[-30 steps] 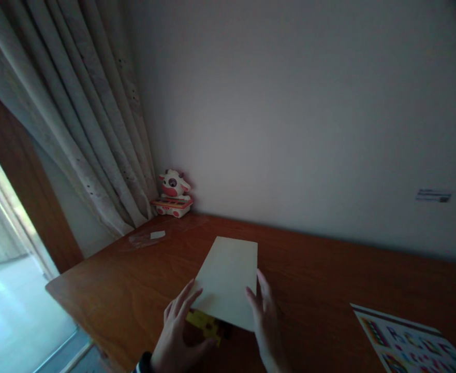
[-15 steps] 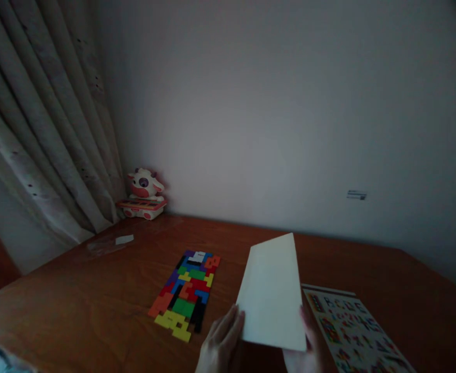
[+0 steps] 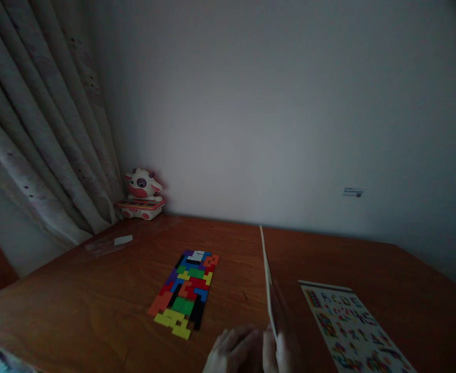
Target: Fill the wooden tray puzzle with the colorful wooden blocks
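A thin, pale flat board (image 3: pixel 268 282) stands nearly edge-on to me above the table, so its faces barely show. My right hand (image 3: pixel 280 349) grips it near the lower end, thumb on the left side and blurred fingers behind. Just left of it, my left hand (image 3: pixel 233 348) is stretched toward the board with its fingers extended, apparently holding nothing. To the left, multicoloured interlocking block pieces (image 3: pixel 189 290) lie flat, fitted together in a long rectangle. On the right lies a printed sheet (image 3: pixel 354 326) with colourful letters, numbers and figures.
The brown wooden table (image 3: pixel 96 300) runs back to a plain wall (image 3: pixel 251 103). A cow-shaped toy with a keyboard (image 3: pixel 141 196) stands at the back left corner, near the curtain (image 3: pixel 37 129). Clear plastic with a white label (image 3: pixel 123 240) lies in front of the toy.
The board has turned from showing its broad pale face to nearly edge-on. My left hand has come off its left edge, while my right hand keeps hold and has shifted left.
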Motion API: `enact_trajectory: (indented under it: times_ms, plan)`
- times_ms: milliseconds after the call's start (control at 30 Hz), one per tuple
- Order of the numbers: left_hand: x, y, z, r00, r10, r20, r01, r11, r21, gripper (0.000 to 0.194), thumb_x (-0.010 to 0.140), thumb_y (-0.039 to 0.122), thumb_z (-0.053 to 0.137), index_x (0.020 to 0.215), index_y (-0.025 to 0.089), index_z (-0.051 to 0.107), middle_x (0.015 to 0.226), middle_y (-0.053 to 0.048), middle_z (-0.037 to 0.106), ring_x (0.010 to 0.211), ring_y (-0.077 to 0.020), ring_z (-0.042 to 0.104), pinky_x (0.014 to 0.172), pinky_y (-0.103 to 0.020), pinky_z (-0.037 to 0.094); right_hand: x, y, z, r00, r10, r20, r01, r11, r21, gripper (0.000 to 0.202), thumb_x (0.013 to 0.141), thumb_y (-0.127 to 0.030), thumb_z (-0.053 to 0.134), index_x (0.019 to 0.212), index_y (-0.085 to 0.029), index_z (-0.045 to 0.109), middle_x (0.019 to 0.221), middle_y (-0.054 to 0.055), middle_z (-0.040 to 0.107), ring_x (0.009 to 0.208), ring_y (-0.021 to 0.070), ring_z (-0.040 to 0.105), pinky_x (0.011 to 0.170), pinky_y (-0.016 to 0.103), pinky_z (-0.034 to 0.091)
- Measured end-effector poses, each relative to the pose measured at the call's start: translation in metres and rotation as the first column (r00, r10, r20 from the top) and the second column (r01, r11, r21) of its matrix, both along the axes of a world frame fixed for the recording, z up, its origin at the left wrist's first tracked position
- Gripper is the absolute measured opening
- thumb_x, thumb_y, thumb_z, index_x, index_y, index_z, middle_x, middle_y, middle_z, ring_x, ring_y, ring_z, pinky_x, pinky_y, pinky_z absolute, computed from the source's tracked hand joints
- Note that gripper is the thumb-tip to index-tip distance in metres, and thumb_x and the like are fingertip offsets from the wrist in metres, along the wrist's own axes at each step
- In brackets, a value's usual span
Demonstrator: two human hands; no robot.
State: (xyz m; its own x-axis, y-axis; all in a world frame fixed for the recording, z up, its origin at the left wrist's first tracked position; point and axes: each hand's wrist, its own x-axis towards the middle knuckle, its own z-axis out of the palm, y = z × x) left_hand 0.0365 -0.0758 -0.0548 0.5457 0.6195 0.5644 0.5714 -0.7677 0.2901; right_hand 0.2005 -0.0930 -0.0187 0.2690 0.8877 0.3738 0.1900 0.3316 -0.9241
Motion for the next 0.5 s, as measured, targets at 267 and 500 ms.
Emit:
enact_trajectory:
  times_ms: [267,500]
  plan:
    - [-0.054,-0.003,0.041,0.954,0.28,0.106,-0.275,0.96,-0.058,0.026,0.091,0.023,0.054,0.113,0.026,0.068,0.11,-0.008,0.071,0.099,-0.0208,0.07,0.086,-0.029,0.061,0.009,0.019,-0.042,0.521,-0.234,0.821,-0.088,0.942,0.324,0.08,0.074,0.005,0.037,0.145,-0.03,0.044,0.139,0.002,0.058,0.122,0.0245,0.059,0.099,0.041,0.05]
    - [-0.058,-0.012,0.04,0.953,0.289,0.09,-0.286,0.957,-0.051,0.023,0.093,0.025,0.053,0.112,0.025,0.067,0.109,-0.008,0.07,0.098,-0.0215,0.069,0.085,-0.031,0.06,0.013,0.009,-0.036,0.448,-0.217,0.867,-0.151,0.938,0.312,0.036,0.08,-0.028,0.071,0.116,-0.024,0.067,0.116,0.006,0.072,0.101,0.0281,0.069,0.087,0.039,0.056]
